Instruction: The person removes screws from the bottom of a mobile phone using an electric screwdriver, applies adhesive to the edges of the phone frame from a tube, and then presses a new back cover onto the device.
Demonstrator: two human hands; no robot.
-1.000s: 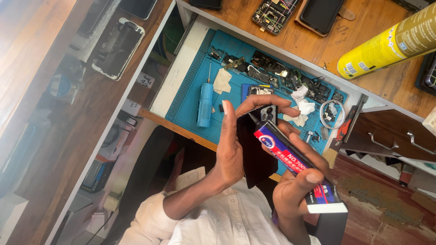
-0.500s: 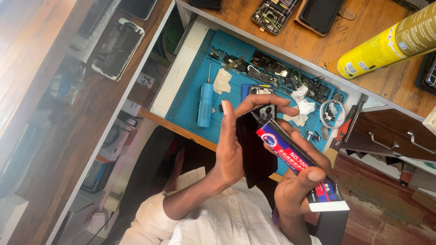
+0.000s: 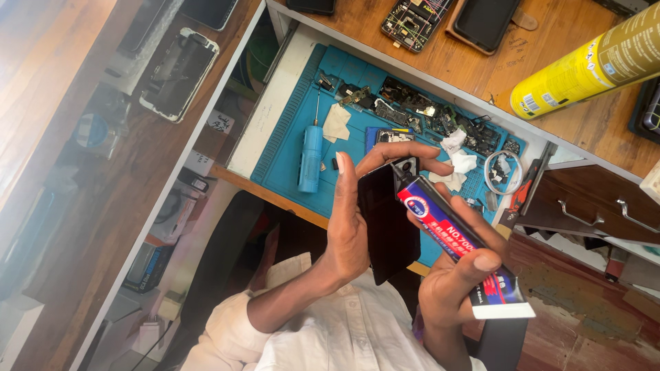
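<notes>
The left hand (image 3: 350, 233) holds a black phone (image 3: 386, 220) upright near the middle of the view, its dark face turned toward the palm, the thumb along the 9 o'clock edge and the fingers (image 3: 399, 152) curled over the top end at 12 o'clock. The phone's camera corner (image 3: 407, 167) shows just under those fingers. The right hand (image 3: 457, 285), at 4 o'clock from the phone, is wrapped around a glue tube (image 3: 457, 240) with a blue and red label and a white flat crimped end; its thumb lies across the tube's lower part and its fingers close behind it. The tube slants from 5 o'clock up to 11 o'clock, its tip at the phone's upper edge, right by the camera corner; whether tip and phone touch cannot be told.

Beyond the hands, at 12 o'clock, a blue work mat (image 3: 344, 148) lies in an open drawer. On it rest a blue electric screwdriver (image 3: 310, 154) at 10 o'clock, small circuit parts (image 3: 412, 110) along its far edge, white crumpled wipes (image 3: 459, 152) and a coiled white cable (image 3: 500, 172) at 2 o'clock. On the wooden counter (image 3: 550, 55) above, a yellow spray can (image 3: 584, 69) lies on its side at 1 o'clock, beside an opened phone board (image 3: 416, 19) and a dark phone (image 3: 487, 22). A phone frame (image 3: 177, 72) lies at 10 o'clock on the left shelf.
</notes>
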